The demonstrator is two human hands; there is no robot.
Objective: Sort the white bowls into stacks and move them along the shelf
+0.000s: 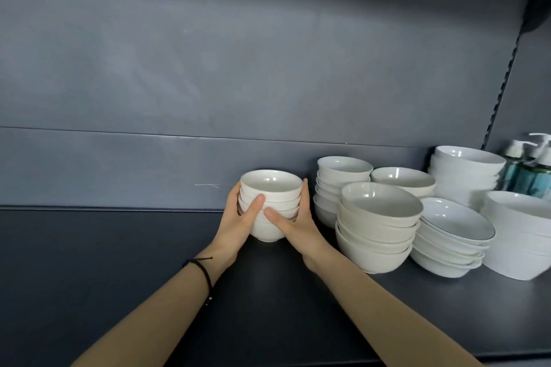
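Squarely in the middle of the view, a stack of small white bowls (270,186) is held between both hands at the back of the dark grey shelf (119,262), close to the grey back panel (208,68). The bowls are glossy, plain and deep-sided, nested several high so that only their rims show below the top one. The lowest has a narrow foot ring down at the shelf surface; whether it rests there or is just lifted, I cannot tell.

The left hand (238,217) wraps the stack's left side. Its fingers curl round the far side and its thumb lies across the near face. The right hand (293,223) mirrors it on the right side, thumb pointing left across the front, so the two thumbs nearly meet. A thin black cord bracelet (205,272) sits on the left wrist.

Just to the right, apart from the held stack, stand more white bowls:
- a tall stack (343,176) at the back
- a wider front stack (378,217) leaning slightly
- a low stack (402,180) behind that one
- a pile of shallow bowls with a thin dark rim (453,229)
- two stacks of large bowls (465,173) further right, one behind the other

Pump bottles (530,167) with white tops and blue-green contents stand at the far right edge.
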